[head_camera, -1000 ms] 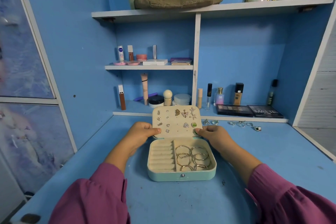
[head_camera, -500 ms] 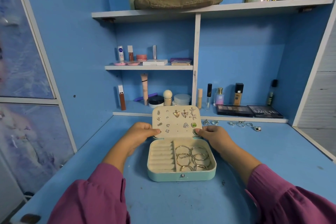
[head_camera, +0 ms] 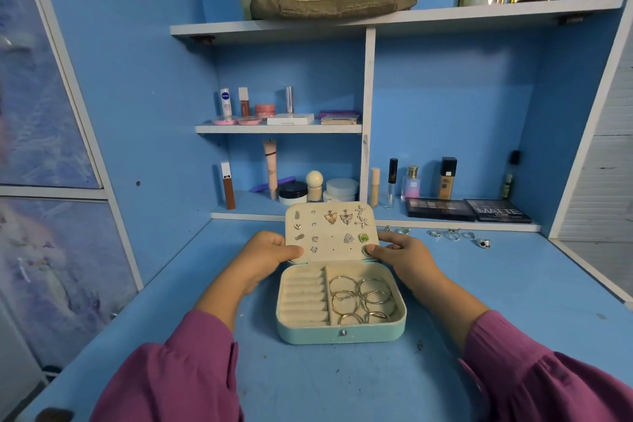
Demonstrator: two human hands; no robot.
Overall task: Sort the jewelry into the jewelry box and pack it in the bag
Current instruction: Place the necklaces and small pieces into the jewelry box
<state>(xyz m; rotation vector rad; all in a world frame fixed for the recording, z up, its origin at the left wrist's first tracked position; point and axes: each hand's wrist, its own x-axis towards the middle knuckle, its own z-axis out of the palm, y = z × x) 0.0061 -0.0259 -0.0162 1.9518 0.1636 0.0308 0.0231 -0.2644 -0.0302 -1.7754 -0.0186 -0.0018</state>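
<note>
Jewelry box (head_camera: 340,332), mint, open on desk; earring-studded lid (head_camera: 330,231) upright. Left hand (head_camera: 265,255) and right hand (head_camera: 402,255) pinch lid's side edges. Loose rings (head_camera: 452,235) right of box. Likely light, rigid; contents spill-prone, so grasp base.

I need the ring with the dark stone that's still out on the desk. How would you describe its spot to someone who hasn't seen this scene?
Start at the open mint-green jewelry box on the blue desk, then look right along the scattered row of silver rings below the black eyeshadow palettes. The dark-stone ring is the rightmost, the only one with a chunky dark top.
</note>
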